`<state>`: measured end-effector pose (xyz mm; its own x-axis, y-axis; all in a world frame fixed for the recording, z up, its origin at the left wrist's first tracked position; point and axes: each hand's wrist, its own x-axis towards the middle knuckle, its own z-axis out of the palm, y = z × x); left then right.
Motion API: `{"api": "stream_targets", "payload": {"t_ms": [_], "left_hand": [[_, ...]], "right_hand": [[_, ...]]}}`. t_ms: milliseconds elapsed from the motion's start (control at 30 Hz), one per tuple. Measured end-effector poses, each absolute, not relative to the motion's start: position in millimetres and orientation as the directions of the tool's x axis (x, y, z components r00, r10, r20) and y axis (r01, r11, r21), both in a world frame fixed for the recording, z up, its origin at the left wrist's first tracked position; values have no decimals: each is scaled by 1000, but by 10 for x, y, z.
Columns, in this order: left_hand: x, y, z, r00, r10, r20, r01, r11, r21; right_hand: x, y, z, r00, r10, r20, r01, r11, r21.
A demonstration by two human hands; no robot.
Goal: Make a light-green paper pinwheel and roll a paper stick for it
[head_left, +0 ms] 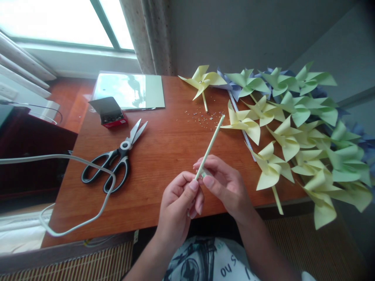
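Note:
My left hand (pixel 180 203) pinches the lower end of a thin rolled paper stick (pixel 211 146), pale yellow-green, which tilts up and to the right over the table. Close against it, my right hand (pixel 225 181) is closed, its fingertips behind the stick. A small pale bit (pixel 206 173) shows between my right thumb and fingers; I cannot make out what it is. Beyond the stick's tip lies a yellow paper pinwheel (pixel 242 121). Another yellow pinwheel (pixel 269 166), with a paper stick below it, lies to the right of my right hand.
Open scissors (pixel 125 145) lie on the wooden table (pixel 152 156) at left, a white cable (pixel 99 212) crossing their handles. Behind them are an open red box (pixel 115 121) of small dark items and a sheet pack (pixel 154 91). Tiny crumbs (pixel 205 119) are scattered. Green pinwheels (pixel 295 107) crowd the right.

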<state>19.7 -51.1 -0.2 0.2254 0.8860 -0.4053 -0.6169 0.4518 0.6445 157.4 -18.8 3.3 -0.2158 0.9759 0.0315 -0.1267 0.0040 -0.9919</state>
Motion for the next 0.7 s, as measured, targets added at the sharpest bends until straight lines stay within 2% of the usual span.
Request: {"api": "stream_targets", "payload": {"t_ms": [367,700], "left_hand": [[236,-521,-1,212,880,-424,-655,450,607],[240,-528,-17,315,857,-407,-680,503,533]], "right_hand": [[1568,-210,77,-184,983,26,5,28,-1000],[1579,-183,69,-207,978,-17,-95,-38,-995]]}}
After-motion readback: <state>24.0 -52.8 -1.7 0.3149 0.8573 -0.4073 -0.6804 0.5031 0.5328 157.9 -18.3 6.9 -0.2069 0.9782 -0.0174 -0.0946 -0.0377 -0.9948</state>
